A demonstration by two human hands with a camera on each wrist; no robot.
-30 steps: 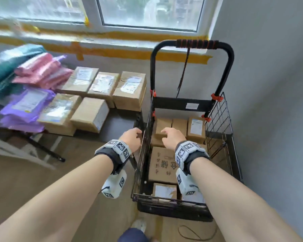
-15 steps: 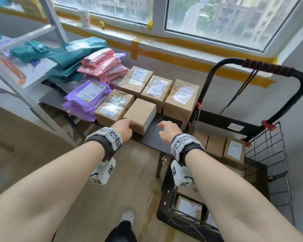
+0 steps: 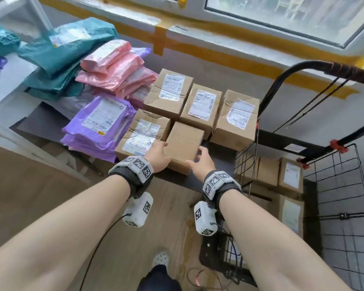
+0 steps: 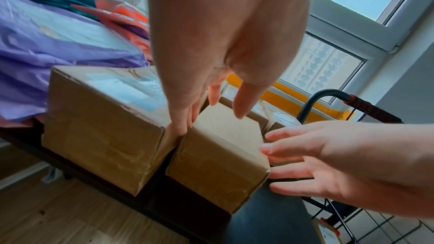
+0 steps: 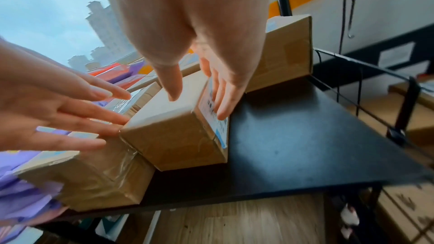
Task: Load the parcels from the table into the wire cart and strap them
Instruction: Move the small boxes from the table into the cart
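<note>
1. The plain box [image 3: 184, 147] sits at the near edge of the dark worktop [image 3: 219, 162], its top bare of any label; a printed label shows on its right side in the right wrist view
2. The left hand [image 3: 159, 157] is at the box's left side, fingers [image 4: 182, 118] straight and reaching down into the narrow gap between it and the labelled box [image 3: 143, 135] just to the left, the thumb over the top; not curled round anything
3. The right hand [image 3: 202, 162] is at the box's right side, fingers [image 5: 223, 97] straight and spread, lying against the labelled face, the thumb above the top
4. Three more labelled boxes [image 3: 202, 106] stand in a row at the far side of the worktop, touching one another
5. Left of the boxes lie purple mailer bags [image 3: 99, 122] in a stack, with pink mailer bags [image 3: 114, 68] beyond them and teal mailer bags [image 3: 59, 53] further left
6. The wire cart [image 3: 336, 185] stands just right of the worktop, with a black handle [image 3: 303, 66] wrapped in red and black grip and thin black cords hanging from it
7. Several cardboard boxes [image 3: 290, 177] are already inside the cart
</note>
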